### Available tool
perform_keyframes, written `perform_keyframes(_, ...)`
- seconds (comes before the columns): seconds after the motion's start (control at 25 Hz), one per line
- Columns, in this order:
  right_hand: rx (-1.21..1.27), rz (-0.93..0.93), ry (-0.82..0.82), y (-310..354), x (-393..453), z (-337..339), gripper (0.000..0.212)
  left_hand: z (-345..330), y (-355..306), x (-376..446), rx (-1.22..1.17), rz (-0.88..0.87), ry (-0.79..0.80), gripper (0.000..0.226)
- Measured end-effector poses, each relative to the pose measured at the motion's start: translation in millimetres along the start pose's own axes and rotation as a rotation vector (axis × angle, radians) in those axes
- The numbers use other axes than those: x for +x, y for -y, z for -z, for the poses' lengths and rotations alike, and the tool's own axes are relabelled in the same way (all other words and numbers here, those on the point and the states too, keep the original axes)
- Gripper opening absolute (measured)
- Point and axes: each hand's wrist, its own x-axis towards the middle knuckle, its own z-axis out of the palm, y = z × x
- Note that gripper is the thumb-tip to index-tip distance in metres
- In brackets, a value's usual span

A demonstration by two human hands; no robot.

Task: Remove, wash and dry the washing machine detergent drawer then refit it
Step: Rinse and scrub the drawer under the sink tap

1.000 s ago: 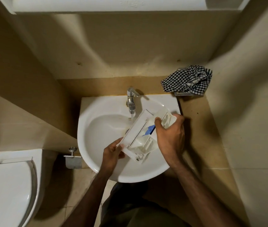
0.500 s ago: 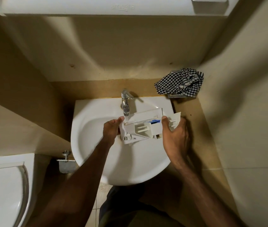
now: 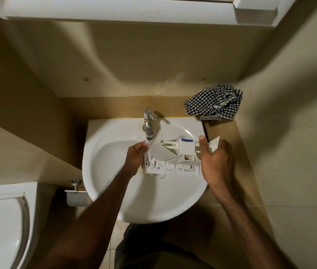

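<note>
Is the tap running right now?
On. A thin stream falls from the tap spout onto the left end of the drawer, beside the left hand, over the sink.

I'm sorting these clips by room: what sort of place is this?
Most likely a small home bathroom: a white wall basin with a running tap, a toilet at its left, and tiled walls close on both sides.

Pretty clearly a small home bathroom: white wash basin (image 3: 115, 191) with a chrome tap (image 3: 148, 123) set against beige tiled walls, and a toilet (image 3: 0, 226) squeezed in right beside it. There's a checked cloth (image 3: 213, 102) dumped on the counter (image 3: 231, 171) too.
</note>
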Motion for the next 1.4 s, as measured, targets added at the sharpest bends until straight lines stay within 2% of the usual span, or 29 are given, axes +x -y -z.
perform_keyframes(0.16,-0.072,-0.041,0.069,-13.3,5.4,2.2,0.077,-5.6,-1.7,7.4,0.048,0.003,-0.134,0.038)
perform_keyframes(0.36,-0.396,0.154,-0.142,-26.6,-6.7,1.0,0.081,-13.6,-11.5,10.6,0.032,0.025,-0.146,0.035)
perform_keyframes(0.48,-0.418,0.354,-0.207,-26.2,-5.8,3.8,0.089,-14.7,-19.8,13.8,0.022,0.009,-0.103,0.03)
perform_keyframes(0.52,-0.444,0.477,-0.138,-24.2,-1.6,5.3,0.091,-14.5,-24.3,15.7,0.026,0.003,-0.084,0.03)
perform_keyframes(0.6,-0.455,0.669,0.145,-16.6,7.3,5.7,0.092,-15.4,-32.4,22.1,0.051,0.021,-0.054,0.027)
perform_keyframes(0.68,-0.394,0.673,0.412,-8.3,9.5,4.7,0.095,-15.4,-33.7,27.8,0.068,0.06,-0.051,0.024)
perform_keyframes(0.72,-0.37,0.656,0.46,-5.4,8.1,4.1,0.101,-14.6,-32.9,28.0,0.073,0.082,-0.055,0.025)
perform_keyframes(0.84,-0.436,0.707,0.368,-7.6,-4.4,-1.9,0.109,-12.6,-28.8,26.3,0.068,0.095,-0.074,0.035)
perform_keyframes(0.96,-0.485,0.809,0.171,-13.8,-9.4,-15.5,0.076,-10.3,-36.8,17.8,0.092,0.127,0.005,0.02)
perform_keyframes(1.0,-0.469,0.808,0.151,-13.5,-7.9,-17.5,0.067,-6.6,-37.3,15.6,0.067,0.157,0.061,0.014)
perform_keyframes(1.08,-0.437,0.748,0.207,-7.8,-2.6,-16.9,0.06,6.7,-30.9,14.5,-0.081,0.21,0.208,0.024)
perform_keyframes(1.12,-0.426,0.699,0.246,-3.8,-1.3,-16.8,0.06,12.4,-26.5,13.3,-0.144,0.224,0.224,0.027)
perform_keyframes(1.2,-0.416,0.641,0.258,1.3,-0.6,-20.2,0.061,15.8,-21.4,8.9,-0.088,0.207,0.103,0.021)
perform_keyframes(1.28,-0.416,0.617,0.219,3.9,-3.8,-26.6,0.061,12.6,-17.6,3.3,-0.011,0.21,-0.077,0.03)
perform_keyframes(1.32,-0.412,0.589,0.211,4.3,-5.3,-29.4,0.061,11.5,-15.5,-0.2,-0.066,0.241,-0.094,0.032)
perform_keyframes(1.4,-0.388,0.503,0.188,3.5,-7.2,-31.4,0.064,10.1,-7.5,-7.9,-0.351,0.302,-0.008,0.034)
